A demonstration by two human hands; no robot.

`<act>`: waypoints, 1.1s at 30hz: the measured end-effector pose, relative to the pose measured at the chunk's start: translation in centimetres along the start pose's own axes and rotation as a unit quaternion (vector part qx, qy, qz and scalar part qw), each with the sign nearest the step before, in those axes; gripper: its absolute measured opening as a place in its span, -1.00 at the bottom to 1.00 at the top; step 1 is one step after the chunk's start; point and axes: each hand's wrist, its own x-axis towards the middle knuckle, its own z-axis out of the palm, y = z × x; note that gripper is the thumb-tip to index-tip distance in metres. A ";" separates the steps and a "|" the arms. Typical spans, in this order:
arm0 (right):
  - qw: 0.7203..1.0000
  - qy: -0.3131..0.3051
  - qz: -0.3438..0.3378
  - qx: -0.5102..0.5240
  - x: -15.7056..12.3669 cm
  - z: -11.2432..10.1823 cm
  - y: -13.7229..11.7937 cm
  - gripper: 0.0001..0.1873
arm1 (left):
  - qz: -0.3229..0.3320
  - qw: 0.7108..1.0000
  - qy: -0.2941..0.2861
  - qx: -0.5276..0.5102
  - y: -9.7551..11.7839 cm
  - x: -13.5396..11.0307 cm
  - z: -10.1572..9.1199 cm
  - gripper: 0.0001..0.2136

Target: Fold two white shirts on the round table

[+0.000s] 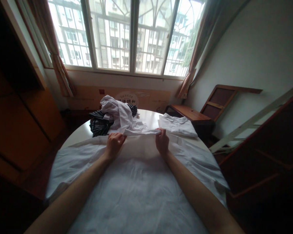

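up close, the fingers (120, 136) of the left hand (114, 142) are curled nearly closed around one end of the collar band (141, 132). the fingers (161, 131) of the right hand (162, 141) pinch the other end, so the band runs taut and level between them. that band is the far edge of the white shirt (136, 185), which lies spread flat over the near half of the round table (150, 117), its sides draping off the rim. by my reading the step in hand is squaring the top edge, with the shirt's body already smoothed. any further move with this edge would call for both grips to travel together, or the cloth will skew and wrinkle. just beyond the right hand lies a folded white garment (177, 127). beyond the left sits a heap of clothes (117, 112) with a striped piece (99, 124) in it. further out are a wooden bench (188, 113) and the barred window (127, 35).
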 end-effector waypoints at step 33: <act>0.993 -0.034 -0.105 -0.044 -0.1 -0.3 -0.1 -0.82 | 0.042 0.994 -0.001 -0.101 0.5 -0.4 -0.5 -0.84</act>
